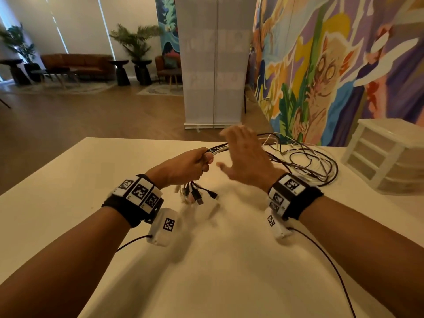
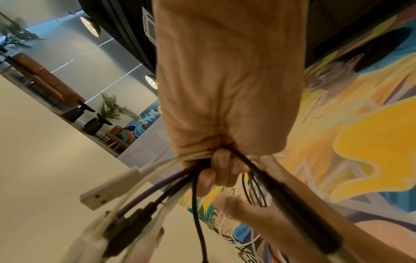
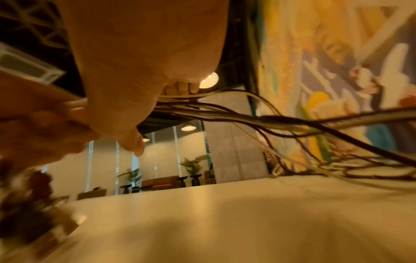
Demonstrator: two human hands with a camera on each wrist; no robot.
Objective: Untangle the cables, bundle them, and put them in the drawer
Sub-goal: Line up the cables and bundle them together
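My left hand grips a bunch of black and white cables in a fist above the white table. Their plug ends dangle below the fist; the left wrist view shows the hand and a white USB plug up close. From the fist the cables run right into loose loops lying on the table. My right hand is open with fingers spread, held just right of the fist over the cable run. In the right wrist view the cables pass under its palm.
A white plastic drawer unit with its drawers closed stands on the table's right side, just beyond the cable loops. A painted wall rises behind it. A white partition stands past the table's far edge.
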